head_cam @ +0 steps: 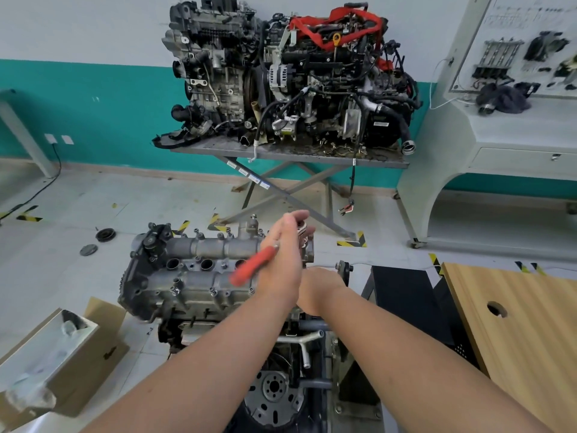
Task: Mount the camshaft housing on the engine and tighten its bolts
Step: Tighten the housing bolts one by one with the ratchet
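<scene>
Camshaft housing [199, 270] sitting on top of the engine [218, 326], left hand [281, 260] over its right end, grip curling round a red-handled ratchet [254, 265], right hand [315, 289] just right of the housing, its grip hidden, cannot tell

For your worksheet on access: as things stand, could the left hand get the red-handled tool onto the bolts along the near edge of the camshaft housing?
Probably yes: the left hand holds the red-handled tool just above the camshaft housing, and nothing covers those bolts.
</scene>
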`<state>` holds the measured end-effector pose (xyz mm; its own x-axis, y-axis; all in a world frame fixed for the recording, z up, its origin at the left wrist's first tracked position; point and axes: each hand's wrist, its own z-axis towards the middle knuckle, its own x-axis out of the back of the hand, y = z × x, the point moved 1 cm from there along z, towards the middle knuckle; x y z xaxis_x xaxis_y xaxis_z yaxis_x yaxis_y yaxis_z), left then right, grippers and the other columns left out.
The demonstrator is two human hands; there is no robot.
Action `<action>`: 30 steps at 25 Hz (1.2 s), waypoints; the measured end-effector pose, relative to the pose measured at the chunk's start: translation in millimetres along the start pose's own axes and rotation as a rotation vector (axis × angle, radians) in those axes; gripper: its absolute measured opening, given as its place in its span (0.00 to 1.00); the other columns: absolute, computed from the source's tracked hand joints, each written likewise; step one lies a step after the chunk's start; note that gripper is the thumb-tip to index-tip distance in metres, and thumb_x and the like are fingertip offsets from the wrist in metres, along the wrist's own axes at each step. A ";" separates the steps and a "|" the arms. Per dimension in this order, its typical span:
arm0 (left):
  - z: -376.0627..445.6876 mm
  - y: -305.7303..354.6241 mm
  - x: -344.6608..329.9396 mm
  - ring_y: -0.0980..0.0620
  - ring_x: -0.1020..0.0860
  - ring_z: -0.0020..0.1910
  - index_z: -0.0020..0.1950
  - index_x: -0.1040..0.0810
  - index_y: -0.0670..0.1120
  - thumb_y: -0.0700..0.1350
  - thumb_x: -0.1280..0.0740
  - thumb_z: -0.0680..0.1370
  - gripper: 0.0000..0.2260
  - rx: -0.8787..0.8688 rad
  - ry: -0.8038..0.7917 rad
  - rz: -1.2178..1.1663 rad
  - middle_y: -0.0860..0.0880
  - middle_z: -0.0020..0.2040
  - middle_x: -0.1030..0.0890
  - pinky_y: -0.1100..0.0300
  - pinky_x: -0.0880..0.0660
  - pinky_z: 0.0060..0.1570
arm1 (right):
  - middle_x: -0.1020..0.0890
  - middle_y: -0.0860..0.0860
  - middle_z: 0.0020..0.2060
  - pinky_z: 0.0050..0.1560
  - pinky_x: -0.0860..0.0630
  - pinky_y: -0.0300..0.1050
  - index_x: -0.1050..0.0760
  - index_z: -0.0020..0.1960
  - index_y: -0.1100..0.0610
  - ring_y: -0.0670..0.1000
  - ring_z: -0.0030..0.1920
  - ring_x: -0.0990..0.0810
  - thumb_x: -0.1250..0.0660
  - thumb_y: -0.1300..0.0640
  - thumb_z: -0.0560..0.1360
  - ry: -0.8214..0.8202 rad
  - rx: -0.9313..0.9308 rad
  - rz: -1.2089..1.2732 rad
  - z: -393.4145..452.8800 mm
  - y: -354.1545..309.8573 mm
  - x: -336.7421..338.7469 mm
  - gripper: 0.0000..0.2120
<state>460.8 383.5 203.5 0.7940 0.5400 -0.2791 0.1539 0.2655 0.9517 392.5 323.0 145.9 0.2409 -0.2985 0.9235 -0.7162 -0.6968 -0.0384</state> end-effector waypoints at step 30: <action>0.7 0.8 8.7 0.63 0.26 0.62 0.63 0.22 0.43 0.57 0.43 0.82 0.21 -0.496 -0.239 0.580 0.53 0.66 0.25 0.63 0.28 0.63 | 0.20 0.58 0.56 0.57 0.21 0.48 0.25 0.62 0.60 0.53 0.54 0.18 0.45 0.58 0.84 0.206 -0.046 0.522 -5.8 -5.3 -16.9 0.13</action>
<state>468.2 387.8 201.9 0.7805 0.5302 0.3313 -0.5573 0.3498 0.7531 388.5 335.5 132.6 -0.2829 -0.4592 0.8421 -0.7348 -0.4605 -0.4980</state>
